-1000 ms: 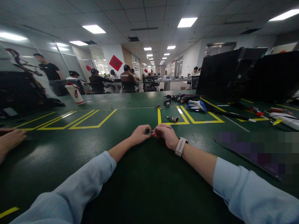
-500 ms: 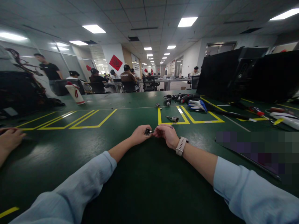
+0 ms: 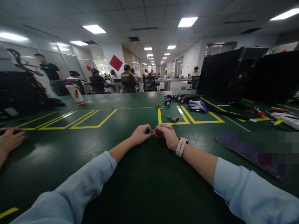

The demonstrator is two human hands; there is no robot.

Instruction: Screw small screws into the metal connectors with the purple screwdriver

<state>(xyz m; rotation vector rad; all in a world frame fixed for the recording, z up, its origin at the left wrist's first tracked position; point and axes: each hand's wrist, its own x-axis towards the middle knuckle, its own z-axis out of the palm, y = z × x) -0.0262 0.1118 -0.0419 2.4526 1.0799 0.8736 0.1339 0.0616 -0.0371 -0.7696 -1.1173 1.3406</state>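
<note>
Near the middle of the green table (image 3: 112, 180), my left hand (image 3: 139, 136) is wrapped round a round metal part (image 3: 147, 131), its open end facing me. My right hand (image 3: 166, 133), with a pale watch on the wrist, pinches a thin metal tool (image 3: 152, 131) whose tip is at the metal part. Most of the tool is hidden by the fingers. Just beyond my right hand lies a metal cylinder with a thin shaft (image 3: 173, 119). A smaller metal piece (image 3: 158, 106) and another round metal piece (image 3: 167, 102) lie farther back.
A blue and white glove (image 3: 197, 105) lies beside dark cables at the back right. Black cases (image 3: 224, 74) stand behind it. At the back left is a white cup (image 3: 75, 93). Another person's hand (image 3: 11, 140) rests at the left edge. A dark flat object lies at right.
My right hand has shifted very slightly, and the thin tool lies at a slightly different angle. My left hand keeps hold of the metal part. The other person's hand at left has moved slightly.
</note>
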